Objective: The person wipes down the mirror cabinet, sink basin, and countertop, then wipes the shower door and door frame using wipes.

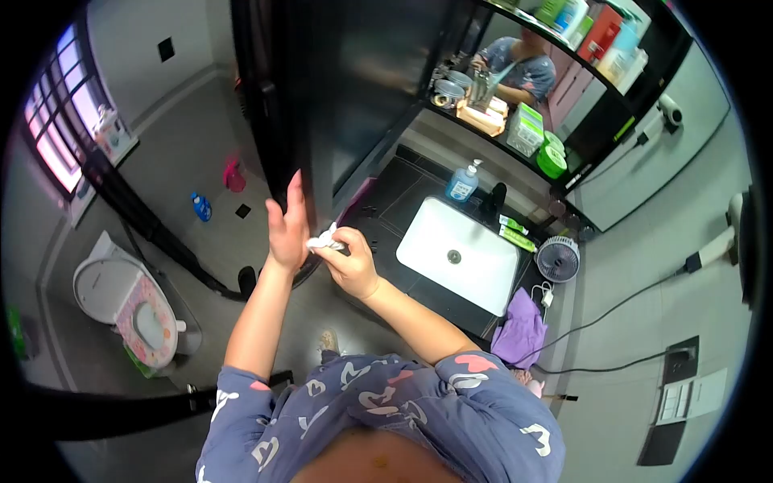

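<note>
My left hand (289, 232) is raised with its fingers stretched and thumb apart, palm toward my other hand. A crumpled white piece of tissue or thin cloth (325, 241) is pinched in the fingers of my right hand (353, 264). The white piece is right beside the left palm; whether it touches the skin, I cannot tell. Both hands are close to the edge of a dark-framed glass door (322, 185), left of the white sink (451, 251).
A blue soap bottle (463, 183), green tubes (517, 232), a small fan (558, 258) and a purple cloth (519, 328) surround the sink. Bottles fill a mirrored shelf (596, 74). A toilet (149, 324) stands at left; a cable (612, 324) hangs at right.
</note>
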Available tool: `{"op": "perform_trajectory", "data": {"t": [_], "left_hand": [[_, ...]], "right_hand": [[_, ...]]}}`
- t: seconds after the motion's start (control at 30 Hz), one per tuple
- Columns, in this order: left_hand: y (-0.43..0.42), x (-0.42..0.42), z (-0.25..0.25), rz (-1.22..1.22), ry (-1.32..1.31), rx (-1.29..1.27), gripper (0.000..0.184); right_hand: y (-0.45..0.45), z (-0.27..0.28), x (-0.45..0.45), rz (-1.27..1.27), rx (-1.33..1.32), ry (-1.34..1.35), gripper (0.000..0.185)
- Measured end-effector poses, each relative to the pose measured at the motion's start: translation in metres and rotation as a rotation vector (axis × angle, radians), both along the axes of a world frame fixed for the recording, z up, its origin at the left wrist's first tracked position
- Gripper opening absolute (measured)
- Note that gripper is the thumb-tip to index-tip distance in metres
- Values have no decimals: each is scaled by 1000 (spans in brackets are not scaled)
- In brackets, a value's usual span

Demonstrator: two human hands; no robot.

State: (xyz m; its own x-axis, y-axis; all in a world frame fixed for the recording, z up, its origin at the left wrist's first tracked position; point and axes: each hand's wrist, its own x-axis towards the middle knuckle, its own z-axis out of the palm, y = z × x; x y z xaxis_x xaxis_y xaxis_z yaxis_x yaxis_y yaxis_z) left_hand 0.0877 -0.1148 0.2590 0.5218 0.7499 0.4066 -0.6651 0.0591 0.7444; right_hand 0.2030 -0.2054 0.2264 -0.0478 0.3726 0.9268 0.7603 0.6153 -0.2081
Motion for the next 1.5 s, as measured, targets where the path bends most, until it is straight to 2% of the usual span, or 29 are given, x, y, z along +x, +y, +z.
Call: {"op": "perform_trajectory", "data": {"t": [0.1,0.17,0.23,0.4,0.47,0.53,0.57,0.6,0.63,0.67,0.7,0.77,0.8,0.83,0.9,0.93,0.97,1.03,1.1,1.13,1.17,1.2,1.23,1.3,1.33,1.37,1.4,1.43,1.5], "left_hand": [[-15,2,14,152,142,275,114],[-14,4,10,202,132,242,114],[-9,3,8,203,120,224,110],[-2,4,-2,239,45,144,105],[-1,6,-8,297,29,123,104],[7,6,-14,295,-38,150,90],[14,3,-26,279,-88,140,80],[20,-4,-37,266,-87,147,80],[27,-12,-48,271,-37,119,70],[33,-15,-54,274,10,92,62],[33,-15,-43,209,-48,129,55],[42,-22,-46,139,-76,186,56],[42,-21,-40,193,-40,237,57],[42,-18,-27,168,-35,395,57],[50,-25,-37,170,-24,320,58],[54,-28,-48,114,-136,231,59],[56,-27,-43,74,-140,306,58],[51,-24,-23,-4,-139,317,58],[57,-38,-41,195,-12,296,57],[57,-42,-43,239,25,280,57],[58,-44,-44,281,62,264,57],[58,-43,-41,302,76,339,57],[65,-50,-43,263,83,226,58],[63,-49,-39,297,97,256,58],[64,-48,-42,485,97,-6,60],[62,-49,-42,537,160,16,61],[59,-49,-41,588,224,36,62],[62,-53,-38,426,105,62,61],[69,-60,-34,71,-98,69,58]], "right_hand": [[2,-4,1,126,-98,220,26],[10,-6,-3,165,-103,317,20],[19,7,2,69,-8,210,19],[96,21,45,-190,-9,567,12],[130,22,82,-190,-14,742,11],[166,24,124,-343,119,631,10],[187,20,147,-396,104,656,11],[202,22,171,-438,121,654,13],[212,28,191,-444,118,687,15],[224,29,214,-489,105,656,16],[235,29,235,-533,92,626,17],[248,33,271,-530,4,664,19],[250,38,277,-523,-33,685,18],[252,37,278,-559,-67,688,18],[255,26,264,-610,45,681,18],[253,21,251,-614,31,732,20],[251,16,232,-617,18,782,22],[239,6,185,-524,0,896,24],[227,15,157,-407,50,986,31],[233,11,167,-461,-34,970,42],[246,13,181,-435,-50,1101,49],[250,16,200,-343,-82,1157,50],[256,16,218,-246,-111,1212,51],[248,30,225,-53,-141,1410,49],[250,21,219,-52,-70,1375,49],[250,9,207,-52,-2,1342,48],[235,-3,190,5,-73,1311,45],[216,-13,170,59,-144,1278,43],[157,-25,145,559,-429,1311,42]]}}
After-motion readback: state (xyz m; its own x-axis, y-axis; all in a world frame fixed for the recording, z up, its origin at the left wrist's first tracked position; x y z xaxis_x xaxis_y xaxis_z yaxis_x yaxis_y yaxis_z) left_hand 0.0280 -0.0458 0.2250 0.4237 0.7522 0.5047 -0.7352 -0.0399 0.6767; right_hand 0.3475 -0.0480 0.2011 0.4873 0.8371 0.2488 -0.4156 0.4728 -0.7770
